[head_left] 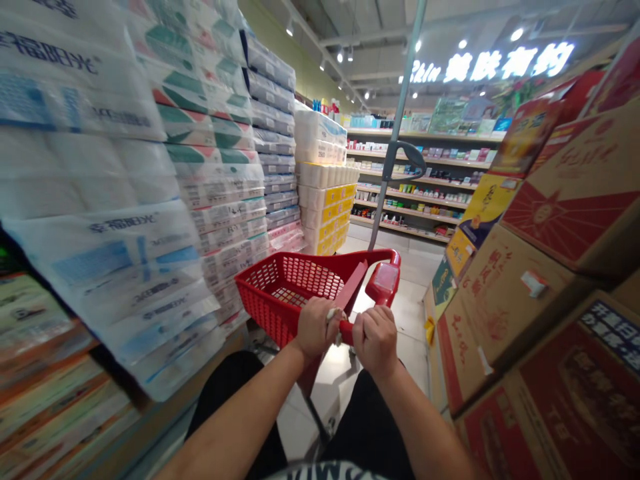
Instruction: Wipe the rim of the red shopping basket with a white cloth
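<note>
A red plastic shopping cart (290, 267) stands in front of me, its slotted basket turned toward the left. Both of my hands grip its red handle (346, 331). My left hand (319, 325) is wrapped round the bar on the basket side, with something pale and crumpled at its fingers that I cannot make out. Just to the right, my right hand (376, 337) is closed round the same bar, below a red rounded block (384, 283) on the cart's frame. The basket's floor shows through its slots, partly hidden by the near wall.
Tall stacks of wrapped tissue packs (220, 173) line the left side. Cardboard cartons (515, 300) are piled close on the right. A grey pole (400, 113) with a dark loop handle (410, 162) rises beyond the cart. Shelves of small goods (425, 177) stand at the back, past the tiled floor (413, 293).
</note>
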Motion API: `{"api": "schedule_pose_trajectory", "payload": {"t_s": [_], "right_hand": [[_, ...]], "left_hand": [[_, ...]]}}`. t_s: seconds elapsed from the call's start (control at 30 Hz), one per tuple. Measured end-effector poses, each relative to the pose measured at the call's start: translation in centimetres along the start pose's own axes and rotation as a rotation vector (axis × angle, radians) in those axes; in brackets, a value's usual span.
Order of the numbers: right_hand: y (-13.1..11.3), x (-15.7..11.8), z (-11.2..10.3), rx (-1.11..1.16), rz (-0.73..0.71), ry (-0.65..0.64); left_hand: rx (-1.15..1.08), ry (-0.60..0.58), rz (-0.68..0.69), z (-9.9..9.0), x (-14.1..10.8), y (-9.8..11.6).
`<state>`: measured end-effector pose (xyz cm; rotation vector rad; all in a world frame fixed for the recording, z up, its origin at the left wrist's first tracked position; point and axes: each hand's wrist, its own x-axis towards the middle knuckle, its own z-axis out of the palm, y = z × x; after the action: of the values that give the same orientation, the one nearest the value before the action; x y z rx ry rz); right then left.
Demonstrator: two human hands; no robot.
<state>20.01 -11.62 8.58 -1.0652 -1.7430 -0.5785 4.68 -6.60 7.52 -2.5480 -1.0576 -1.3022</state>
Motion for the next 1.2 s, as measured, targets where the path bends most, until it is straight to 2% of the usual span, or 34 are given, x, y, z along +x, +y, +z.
{"api": "schedule_pose_trajectory", "payload": {"t_s": [0.23,0.37,0.47,0.6,0.7,0.77,0.83,0.9,1.07,1.13,1.2], "right_hand": [[-1.8,0.5,-0.3,-0.029,-0.054,-0.063],[-0.2,2.1,-1.7,0.077,-0.186,-0.270],[1.8,3.2,-1.9,0.075,-0.150,-0.329],[3.2,3.3,-0.2,0.034,-0.078,-0.249],[2.9,3.0,1.5,-0.024,-0.035,-0.139],[2.4,3.0,2.3,-0.071,-0.011,-0.113],[1.9,3.2,2.9,-0.121,0.017,-0.112],[1.4,3.4,3.3,-0.160,0.038,-0.117],[0.8,3.4,3.7,-0.204,0.050,-0.089],[0.7,3.3,3.7,-0.215,0.051,-0.068],[0.6,3.2,3.6,-0.225,0.054,-0.059]], "left_hand": [[-0.142,-0.054,0.031,-1.4,-0.1,-1.3],[-0.212,-0.094,0.032,-2.0,-0.1,-2.1],[-0.260,-0.100,-0.028,-2.3,0.4,-2.7],[-0.216,-0.022,-0.179,-2.5,1.1,-2.3],[-0.195,0.040,-0.135,-2.3,1.0,-0.8],[-0.186,0.103,-0.092,-2.1,0.6,0.2],[-0.131,0.148,-0.117,-2.1,0.6,0.5],[-0.051,0.099,-0.174,-2.3,1.2,0.3],[0.087,-0.283,-0.213,-3.5,4.3,-0.7],[0.169,-0.306,-0.211,-3.5,4.6,-0.3],[0.259,-0.200,-0.207,-3.2,4.1,0.4]]}}
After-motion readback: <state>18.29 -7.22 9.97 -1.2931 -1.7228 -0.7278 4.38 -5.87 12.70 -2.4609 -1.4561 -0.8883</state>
